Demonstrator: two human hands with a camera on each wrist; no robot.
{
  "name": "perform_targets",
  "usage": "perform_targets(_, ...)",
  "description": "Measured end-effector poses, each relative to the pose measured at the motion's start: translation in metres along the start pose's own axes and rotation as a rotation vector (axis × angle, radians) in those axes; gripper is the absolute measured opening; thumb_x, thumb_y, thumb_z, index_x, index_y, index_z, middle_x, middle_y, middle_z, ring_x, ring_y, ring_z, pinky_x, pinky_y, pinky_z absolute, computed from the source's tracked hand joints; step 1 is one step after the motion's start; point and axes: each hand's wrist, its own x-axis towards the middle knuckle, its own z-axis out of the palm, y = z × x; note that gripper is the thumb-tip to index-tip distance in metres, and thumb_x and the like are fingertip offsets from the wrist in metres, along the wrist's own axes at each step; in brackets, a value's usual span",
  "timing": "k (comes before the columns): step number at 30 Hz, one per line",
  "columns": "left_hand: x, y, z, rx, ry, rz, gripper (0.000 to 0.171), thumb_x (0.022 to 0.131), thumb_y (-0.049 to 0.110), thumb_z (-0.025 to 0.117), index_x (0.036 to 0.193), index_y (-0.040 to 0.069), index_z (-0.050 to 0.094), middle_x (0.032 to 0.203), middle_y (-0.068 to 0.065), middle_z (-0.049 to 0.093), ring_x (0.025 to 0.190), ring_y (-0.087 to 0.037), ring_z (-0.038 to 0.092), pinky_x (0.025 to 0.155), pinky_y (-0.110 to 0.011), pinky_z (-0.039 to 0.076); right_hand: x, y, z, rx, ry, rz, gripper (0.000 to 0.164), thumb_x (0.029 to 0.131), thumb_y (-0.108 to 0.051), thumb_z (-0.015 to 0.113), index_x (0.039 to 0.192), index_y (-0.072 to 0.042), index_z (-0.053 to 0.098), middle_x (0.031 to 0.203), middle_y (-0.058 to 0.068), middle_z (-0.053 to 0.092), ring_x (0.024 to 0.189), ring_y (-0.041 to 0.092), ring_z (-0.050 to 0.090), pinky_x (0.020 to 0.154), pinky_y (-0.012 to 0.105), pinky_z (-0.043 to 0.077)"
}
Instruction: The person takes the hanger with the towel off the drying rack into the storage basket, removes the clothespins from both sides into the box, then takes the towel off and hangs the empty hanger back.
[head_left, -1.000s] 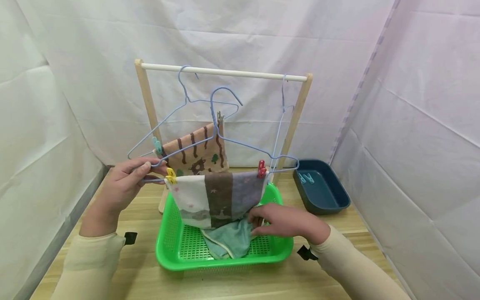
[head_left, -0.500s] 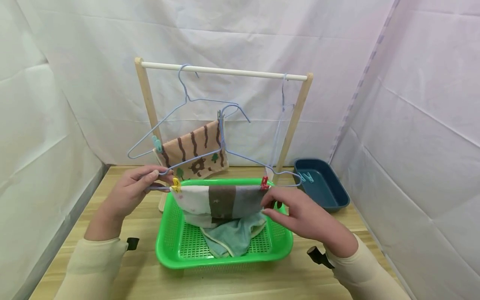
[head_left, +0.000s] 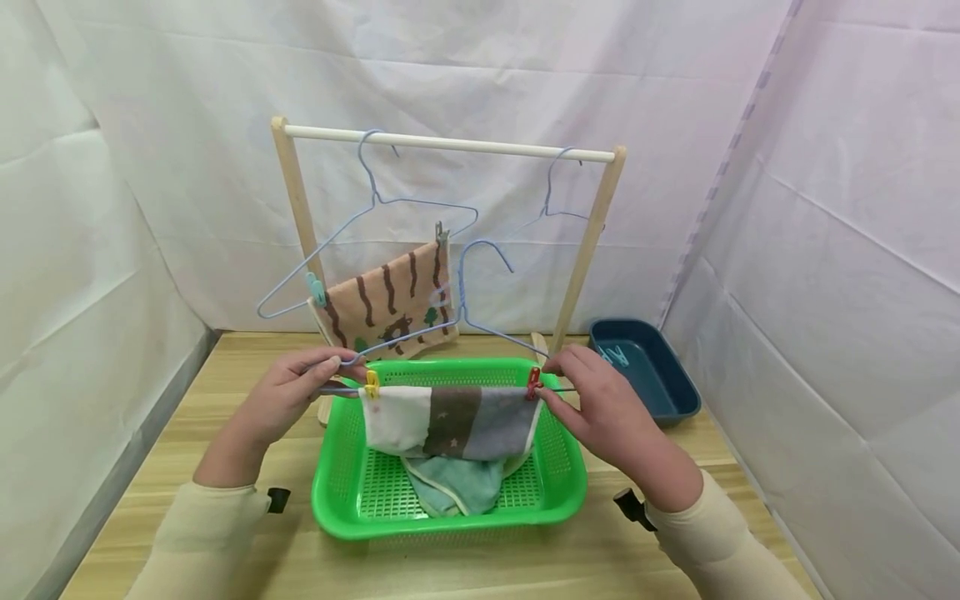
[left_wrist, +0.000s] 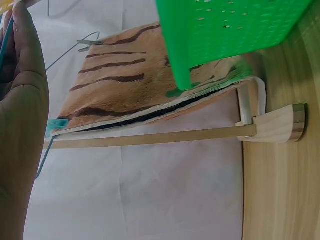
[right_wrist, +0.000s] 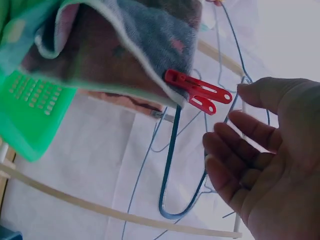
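My left hand grips the left end of a blue wire hanger. From the hanger's lower bar hangs a small striped towel in white, brown and grey, with a yellow clothespin at its left corner and a red clothespin at its right. Beside the red clothespin is my right hand, thumb and fingers apart around the hanger wire, not closed on it. Under the towel, a mint-green cloth lies in a green plastic basket.
A wooden rack with a white rod stands behind the basket. On it hang a hanger with a brown-patterned towel, clipped at both corners, and another hanger. At right, a dark blue bin holds light-blue clothespins.
The held hanger and towel have come down and slightly right with my left hand. My right hand has left the mint-green cloth and risen to the red clothespin. The rack's right hanger has turned.
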Motion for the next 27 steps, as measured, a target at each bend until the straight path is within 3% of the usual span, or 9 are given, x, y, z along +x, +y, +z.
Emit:
perform_targets(8,-0.004,-0.014,0.001,-0.026,0.025,-0.027,0.037,0.119,-0.004,0.035,0.139,-0.010,0.066,0.122,-0.005,0.080,0.116,-0.017,0.076,0.094,-0.037,0.067,0.001,-0.001,0.014,-0.090,-0.067,0.090,0.055,0.101,-0.020,0.085,0.148,-0.001,0.064,0.132,0.014,0.075,0.121,0.033,0.072,0.096,0.055,0.064)
perform_targets(12,-0.003,-0.017,0.002,-0.034,0.026,-0.032,0.038,0.119,-0.004,0.035,0.139,-0.009,0.066,0.121,-0.005,0.080,0.116,-0.018,0.076,0.093,-0.037,0.067,0.001,0.001,0.020,-0.082,-0.103,0.132,0.064,0.102,-0.022,0.084,0.156,-0.002,0.057,0.125,0.010,0.076,0.114,0.032,0.074,0.092,0.053,0.065)
perform_targets(16,-0.002,-0.020,0.003,-0.033,0.022,-0.039,0.037,0.119,-0.004,0.034,0.139,-0.011,0.065,0.122,-0.004,0.080,0.116,-0.017,0.076,0.094,-0.037,0.067,0.002,0.002,0.024,-0.049,-0.107,0.141,0.060,0.103,-0.021,0.083,0.154,-0.002,0.059,0.114,0.005,0.076,0.101,0.026,0.074,0.083,0.048,0.064)
perform_targets(27,-0.002,-0.023,0.004,-0.013,0.034,-0.069,0.036,0.119,-0.001,0.036,0.138,-0.010,0.065,0.122,-0.002,0.079,0.117,-0.016,0.075,0.094,-0.036,0.067,0.004,0.009,0.029,0.089,-0.042,0.132,0.032,0.100,-0.012,0.085,0.127,-0.009,0.068,0.107,-0.001,0.076,0.097,0.018,0.074,0.082,0.046,0.065)
